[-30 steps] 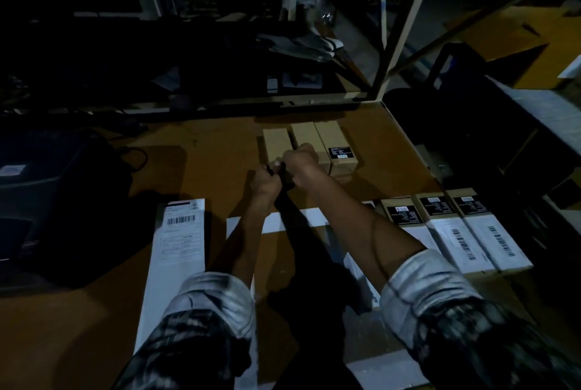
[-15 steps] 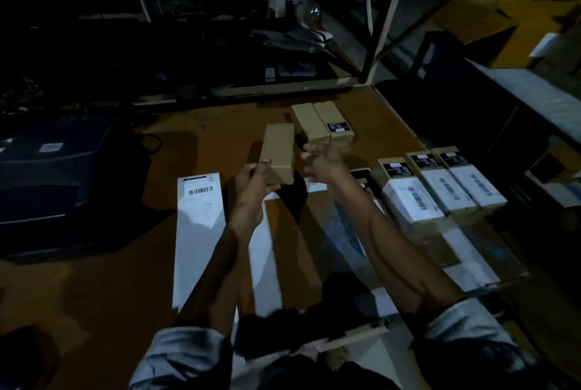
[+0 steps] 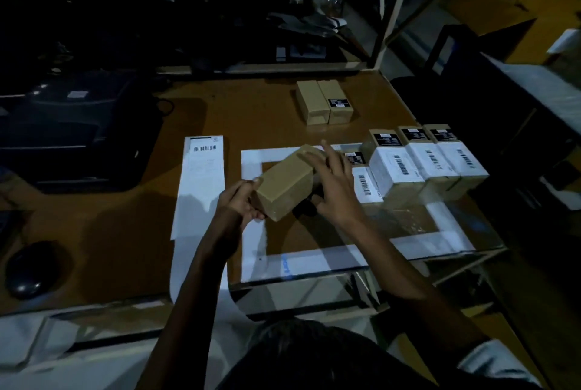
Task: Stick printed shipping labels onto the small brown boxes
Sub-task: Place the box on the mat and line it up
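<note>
We see an orange-brown table (image 3: 267, 112) in dim light. On its left side sits a dark printer-like machine (image 3: 63, 134), and nearer to us a black computer mouse (image 3: 30, 273) lies at the left edge. A white taped rectangle (image 3: 314, 260) marks the tabletop. Beyond the far edge, a dark shelf (image 3: 251, 65) holds blurred clutter that we cannot make out.

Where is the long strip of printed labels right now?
In the head view, the label strip lies flat on the brown table, left of the left hand and the plain box it holds, with a dark machine farther left.
</note>
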The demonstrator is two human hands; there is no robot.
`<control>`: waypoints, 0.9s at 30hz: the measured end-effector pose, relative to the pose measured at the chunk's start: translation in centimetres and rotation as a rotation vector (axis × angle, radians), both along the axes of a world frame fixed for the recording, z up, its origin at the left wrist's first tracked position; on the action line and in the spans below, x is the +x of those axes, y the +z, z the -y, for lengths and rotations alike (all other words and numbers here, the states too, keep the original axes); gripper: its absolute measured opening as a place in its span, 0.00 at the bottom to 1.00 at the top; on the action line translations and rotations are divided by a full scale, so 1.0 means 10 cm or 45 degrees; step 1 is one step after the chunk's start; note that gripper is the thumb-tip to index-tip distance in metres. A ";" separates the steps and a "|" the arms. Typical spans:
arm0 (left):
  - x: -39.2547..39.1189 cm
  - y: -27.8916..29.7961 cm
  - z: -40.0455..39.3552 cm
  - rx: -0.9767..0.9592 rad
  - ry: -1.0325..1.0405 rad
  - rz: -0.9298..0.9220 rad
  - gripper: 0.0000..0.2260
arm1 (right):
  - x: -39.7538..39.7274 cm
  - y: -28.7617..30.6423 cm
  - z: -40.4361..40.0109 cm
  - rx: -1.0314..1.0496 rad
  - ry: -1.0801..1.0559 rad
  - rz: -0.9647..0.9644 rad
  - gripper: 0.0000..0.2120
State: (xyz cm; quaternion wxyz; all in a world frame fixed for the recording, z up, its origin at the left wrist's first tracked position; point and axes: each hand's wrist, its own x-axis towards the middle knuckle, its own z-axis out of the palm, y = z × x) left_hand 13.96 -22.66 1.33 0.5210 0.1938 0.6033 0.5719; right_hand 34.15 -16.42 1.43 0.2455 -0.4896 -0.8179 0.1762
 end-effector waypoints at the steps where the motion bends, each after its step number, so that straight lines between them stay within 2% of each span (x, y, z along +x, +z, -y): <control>1: 0.03 -0.01 0.02 -0.043 0.039 0.020 0.09 | 0.04 -0.02 0.05 0.062 0.041 0.033 0.46; 3: 0.09 -0.02 0.08 -0.107 0.043 0.046 0.10 | 0.12 -0.06 0.12 0.137 0.084 0.028 0.42; 5: 0.16 -0.05 0.22 -0.093 -0.024 -0.039 0.14 | 0.18 -0.12 0.17 0.127 0.109 0.008 0.39; 9: 0.27 -0.09 0.52 -0.015 -0.015 -0.295 0.19 | 0.20 -0.21 0.31 -0.008 0.130 0.044 0.34; 13: 0.24 -0.22 0.66 0.171 -0.127 -0.321 0.26 | 0.18 -0.22 0.32 -0.089 0.149 0.050 0.34; 16: 0.23 -0.25 0.65 0.281 -0.052 -0.419 0.19 | 0.17 -0.16 0.24 -0.246 0.124 0.043 0.35; 23: 0.16 -0.30 0.51 0.187 -0.080 -0.673 0.16 | 0.04 0.04 0.00 -0.546 0.094 -0.044 0.32; 25: 0.08 -0.34 0.45 0.115 -0.091 -0.730 0.11 | -0.01 0.06 -0.08 -0.624 0.057 -0.091 0.28; 27: -0.02 -0.41 0.39 0.074 -0.106 -0.669 0.11 | -0.04 0.07 -0.16 -0.644 0.016 -0.116 0.21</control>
